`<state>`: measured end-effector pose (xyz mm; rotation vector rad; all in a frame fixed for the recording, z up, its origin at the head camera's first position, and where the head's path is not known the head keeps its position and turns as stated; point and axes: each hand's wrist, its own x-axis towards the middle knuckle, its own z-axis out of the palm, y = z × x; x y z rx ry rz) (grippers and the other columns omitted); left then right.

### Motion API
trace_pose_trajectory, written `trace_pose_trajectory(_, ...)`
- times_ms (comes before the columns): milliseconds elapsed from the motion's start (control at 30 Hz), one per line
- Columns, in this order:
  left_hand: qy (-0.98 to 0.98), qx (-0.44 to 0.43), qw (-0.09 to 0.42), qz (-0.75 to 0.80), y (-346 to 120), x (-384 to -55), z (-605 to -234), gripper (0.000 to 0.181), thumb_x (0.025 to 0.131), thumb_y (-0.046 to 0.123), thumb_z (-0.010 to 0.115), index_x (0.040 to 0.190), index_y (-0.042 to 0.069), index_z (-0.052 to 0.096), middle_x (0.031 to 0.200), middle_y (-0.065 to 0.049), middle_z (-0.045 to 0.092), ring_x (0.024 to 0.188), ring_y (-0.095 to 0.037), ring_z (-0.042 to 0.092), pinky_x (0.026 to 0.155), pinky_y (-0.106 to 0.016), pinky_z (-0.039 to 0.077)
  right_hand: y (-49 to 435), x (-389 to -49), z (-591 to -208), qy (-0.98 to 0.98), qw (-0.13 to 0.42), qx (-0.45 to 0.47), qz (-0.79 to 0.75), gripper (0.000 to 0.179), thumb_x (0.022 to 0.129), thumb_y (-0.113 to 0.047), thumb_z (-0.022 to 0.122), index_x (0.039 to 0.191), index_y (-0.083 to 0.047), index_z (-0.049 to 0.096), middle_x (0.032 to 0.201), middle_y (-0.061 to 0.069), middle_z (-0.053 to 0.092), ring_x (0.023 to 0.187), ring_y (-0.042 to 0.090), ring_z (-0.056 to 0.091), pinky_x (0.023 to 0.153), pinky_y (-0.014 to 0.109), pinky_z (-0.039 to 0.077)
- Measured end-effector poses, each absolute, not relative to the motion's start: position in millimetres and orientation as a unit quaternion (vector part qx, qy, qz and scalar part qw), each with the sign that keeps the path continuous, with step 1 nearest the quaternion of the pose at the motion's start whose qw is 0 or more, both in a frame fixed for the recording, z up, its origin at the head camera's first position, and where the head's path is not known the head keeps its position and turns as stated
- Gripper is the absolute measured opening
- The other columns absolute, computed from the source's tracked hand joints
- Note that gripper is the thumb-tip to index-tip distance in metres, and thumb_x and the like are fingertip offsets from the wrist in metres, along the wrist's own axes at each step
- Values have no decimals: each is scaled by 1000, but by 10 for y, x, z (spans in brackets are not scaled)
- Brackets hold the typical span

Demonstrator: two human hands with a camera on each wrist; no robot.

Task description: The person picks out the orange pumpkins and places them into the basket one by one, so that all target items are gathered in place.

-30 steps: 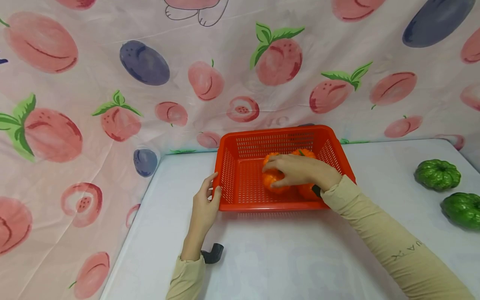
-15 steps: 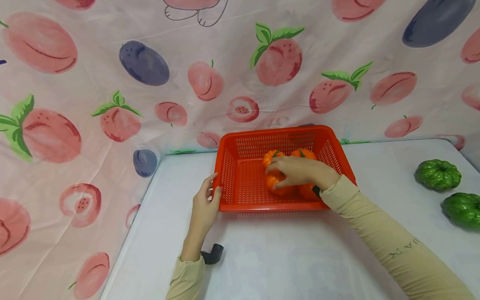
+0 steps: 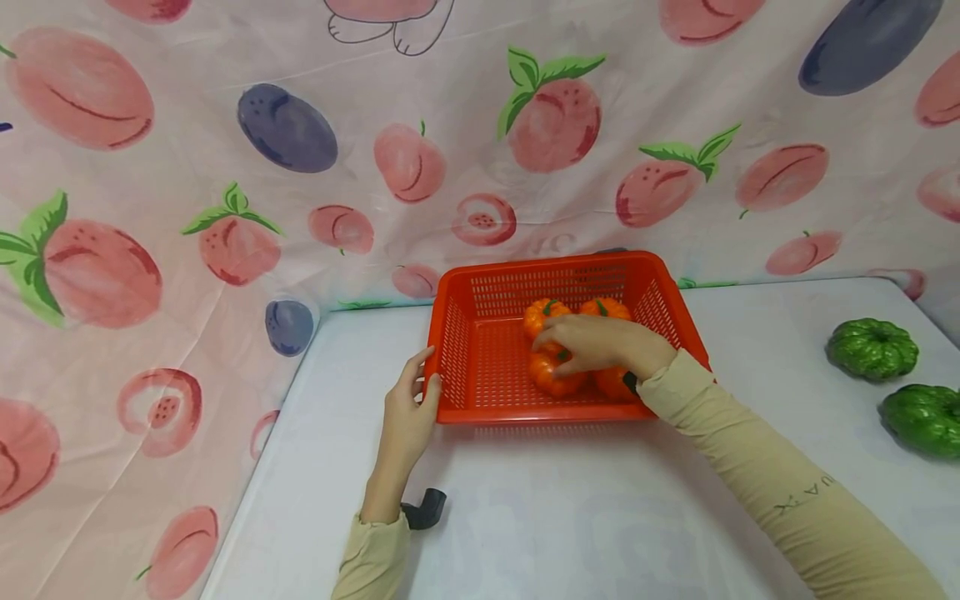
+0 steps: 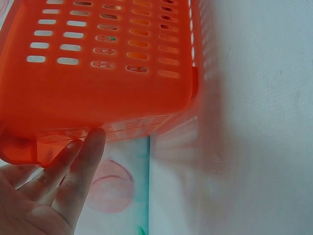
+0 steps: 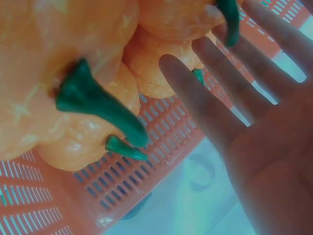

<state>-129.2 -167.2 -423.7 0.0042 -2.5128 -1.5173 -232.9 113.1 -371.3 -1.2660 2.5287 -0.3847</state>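
A red plastic basket [image 3: 525, 413] stands on the white table with several small orange pumpkins with green stems in its middle and right part. My right hand [image 3: 600, 340] is inside the basket, above the front-left pumpkin [image 3: 551, 379]. In the right wrist view its fingers [image 5: 195, 98] are spread and nearly straight, with pumpkins beside them. My left hand [image 3: 408, 412] touches the basket's left end from outside. Its fingers [image 4: 80, 171] look straight against the outer wall in the left wrist view. The right forearm and hand partly hide the right-hand pumpkins.
Two green pumpkin-like vegetables lie at the table's right: a ribbed one [image 3: 872, 348] and a smoother one [image 3: 926, 419] nearer. A fruit-print cloth [image 3: 450, 83] hangs behind the basket and along the left side. Black wrist mounts [image 3: 425, 510] show at the sleeves.
The front-left pumpkin has settled slightly lower, and its stem shows now beneath my right hand. The rear-left pumpkin is more exposed. My left hand stays on the basket's end.
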Motion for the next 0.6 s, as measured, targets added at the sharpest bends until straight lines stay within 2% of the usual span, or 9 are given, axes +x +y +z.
trace_pose_trajectory(600,-860,11,104,-500,-1663,-1282,-4215,43,101,16,54,144,20,51,127,-12,63,100,-25,67,73,-36,60,1158,-2261,-3611,886,142,-425,-122,50,88,-27,75,131,-4,62,131,8,63,124,30,56,106,46,46)
